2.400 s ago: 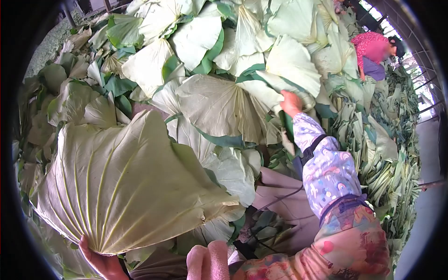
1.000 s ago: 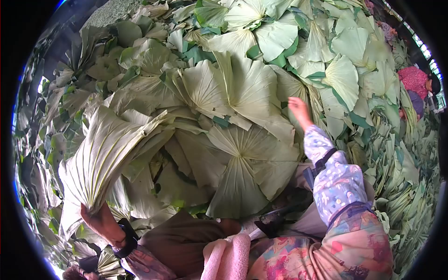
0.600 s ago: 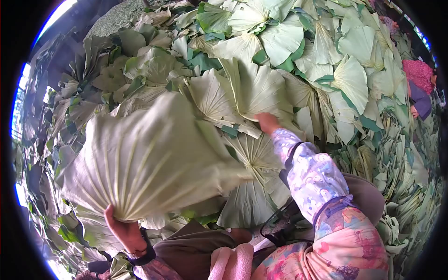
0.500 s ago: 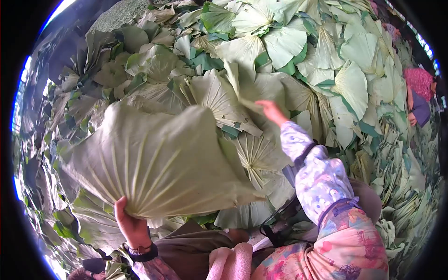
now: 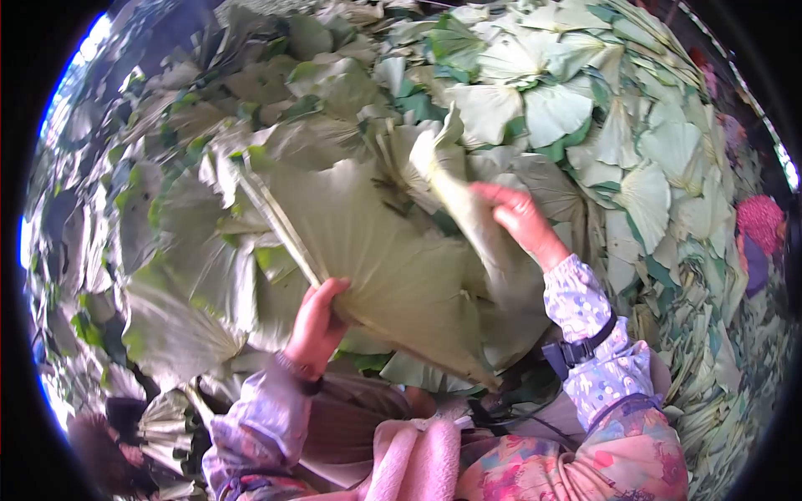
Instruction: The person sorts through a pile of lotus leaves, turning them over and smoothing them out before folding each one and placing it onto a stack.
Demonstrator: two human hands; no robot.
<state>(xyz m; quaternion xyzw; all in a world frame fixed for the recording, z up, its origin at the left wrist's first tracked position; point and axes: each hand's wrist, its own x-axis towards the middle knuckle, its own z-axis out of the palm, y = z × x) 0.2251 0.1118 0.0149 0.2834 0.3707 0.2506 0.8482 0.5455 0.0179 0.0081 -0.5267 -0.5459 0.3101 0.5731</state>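
Two hands hold pale green leaves above a wide heap (image 5: 535,100) of the same leaves, which fills the view; no container shows. The left hand (image 5: 317,326) grips a large folded leaf (image 5: 376,259) at its lower edge, thumb on the near face and fingers (image 5: 330,292) curled shut around it; the leaf fans up and leftward from the grip. The right hand (image 5: 518,217) closes on a second leaf (image 5: 455,188), a narrower folded one that rises from the fingers toward the upper left and overlaps the big leaf. A pink cloth (image 5: 413,463) lies at the bottom edge. Another person's pink sleeve (image 5: 760,221) shows at the far right.
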